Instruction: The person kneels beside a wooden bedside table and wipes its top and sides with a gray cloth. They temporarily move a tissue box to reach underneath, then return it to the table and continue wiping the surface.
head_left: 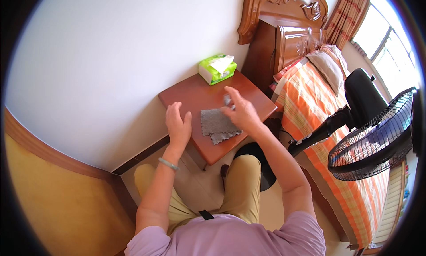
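A reddish-brown wooden table (177,95) stands against the wall in front of me. On its near half lies a grey cloth (214,120) with ragged scalloped edges, partly folded over itself. My right hand (243,110) is above the cloth's right side, its thumb and fingers curved round a small greyish, shiny object (227,99). Blur and the fingers hide what kind of thing it is. Over the table's left edge, my left hand (178,124) is raised with thumb and fingers apart, holding nothing. A pale green bangle (168,163) circles that wrist.
A green tissue pack (217,74) sits at the table's far corner against the white wall. On the right, a black standing fan (370,136) leans into view before a bed with an orange checked cover (306,109). The fan's round black base (267,180) is beside my knee.
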Action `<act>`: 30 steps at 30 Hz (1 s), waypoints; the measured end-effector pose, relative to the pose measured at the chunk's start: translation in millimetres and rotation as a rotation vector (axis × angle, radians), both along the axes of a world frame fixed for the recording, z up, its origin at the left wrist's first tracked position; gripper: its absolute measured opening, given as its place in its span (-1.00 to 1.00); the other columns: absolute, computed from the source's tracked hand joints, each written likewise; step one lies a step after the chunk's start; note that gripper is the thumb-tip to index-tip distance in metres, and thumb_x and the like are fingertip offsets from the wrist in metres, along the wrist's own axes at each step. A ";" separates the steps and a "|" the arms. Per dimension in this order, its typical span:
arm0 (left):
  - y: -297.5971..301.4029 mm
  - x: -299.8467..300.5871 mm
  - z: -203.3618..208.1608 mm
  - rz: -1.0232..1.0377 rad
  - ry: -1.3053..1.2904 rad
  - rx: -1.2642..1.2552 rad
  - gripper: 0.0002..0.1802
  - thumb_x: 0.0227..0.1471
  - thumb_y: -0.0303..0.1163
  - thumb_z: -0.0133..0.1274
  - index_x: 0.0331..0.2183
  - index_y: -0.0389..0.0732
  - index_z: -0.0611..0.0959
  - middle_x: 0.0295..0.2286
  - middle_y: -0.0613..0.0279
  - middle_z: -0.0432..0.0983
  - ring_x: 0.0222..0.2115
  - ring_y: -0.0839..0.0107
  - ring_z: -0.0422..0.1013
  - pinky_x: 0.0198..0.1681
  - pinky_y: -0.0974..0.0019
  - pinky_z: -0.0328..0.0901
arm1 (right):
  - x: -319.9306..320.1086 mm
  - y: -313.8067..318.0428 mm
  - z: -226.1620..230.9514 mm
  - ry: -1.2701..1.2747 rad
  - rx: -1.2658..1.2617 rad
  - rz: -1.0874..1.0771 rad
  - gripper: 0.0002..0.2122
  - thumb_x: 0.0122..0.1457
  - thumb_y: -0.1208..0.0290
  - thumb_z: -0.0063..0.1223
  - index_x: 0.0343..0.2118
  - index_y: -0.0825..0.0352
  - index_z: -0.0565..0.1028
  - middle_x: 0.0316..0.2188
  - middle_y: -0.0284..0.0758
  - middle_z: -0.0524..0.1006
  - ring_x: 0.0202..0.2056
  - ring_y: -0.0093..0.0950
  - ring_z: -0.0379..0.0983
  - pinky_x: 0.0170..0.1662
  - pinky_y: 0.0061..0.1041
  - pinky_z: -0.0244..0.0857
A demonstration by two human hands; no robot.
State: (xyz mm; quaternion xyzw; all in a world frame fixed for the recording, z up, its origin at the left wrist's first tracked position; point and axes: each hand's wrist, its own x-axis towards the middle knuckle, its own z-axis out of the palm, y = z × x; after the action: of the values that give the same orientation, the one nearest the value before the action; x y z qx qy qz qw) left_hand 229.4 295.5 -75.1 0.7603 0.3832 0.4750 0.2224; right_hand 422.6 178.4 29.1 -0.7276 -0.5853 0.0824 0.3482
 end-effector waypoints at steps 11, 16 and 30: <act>41.1 47.7 -5.2 0.397 0.452 -0.310 -0.38 0.20 -0.21 -0.03 0.20 -0.28 0.28 0.28 -0.21 -0.08 0.30 -0.15 -0.11 0.29 -0.08 0.00 | -56.1 17.7 -98.2 -0.496 -0.090 -0.028 -0.46 0.30 0.05 -0.20 0.25 0.25 0.26 0.32 -0.26 0.18 0.35 -0.28 0.00 0.38 -0.16 -0.24; 41.0 42.4 -6.8 0.383 0.423 -0.274 -0.43 0.21 -0.24 -0.04 0.17 -0.31 0.32 0.26 -0.26 -0.05 0.28 -0.22 -0.08 0.28 -0.10 0.01 | -58.1 2.3 -104.9 -0.477 -0.124 -0.132 -0.48 0.31 0.05 -0.24 0.26 0.20 0.26 0.32 -0.30 0.19 0.36 -0.31 -0.01 0.39 -0.12 -0.32; 38.5 42.1 -3.8 0.277 0.473 -0.275 -0.42 0.22 -0.30 -0.05 0.19 -0.37 0.26 0.28 -0.33 -0.16 0.28 -0.31 -0.18 0.30 -0.13 -0.03 | 143.4 -0.1 -99.2 -0.407 -0.254 -0.552 -0.50 0.30 0.08 -0.30 0.28 0.08 0.25 0.28 -0.31 0.24 0.26 -0.18 0.13 0.27 -0.01 -0.12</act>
State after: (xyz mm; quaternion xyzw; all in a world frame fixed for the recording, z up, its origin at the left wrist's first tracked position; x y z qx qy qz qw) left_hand 271.5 334.0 -78.9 0.7532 0.5849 0.2542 0.1610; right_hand 566.0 178.2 -70.1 -0.8971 -0.4091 -0.0892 0.1409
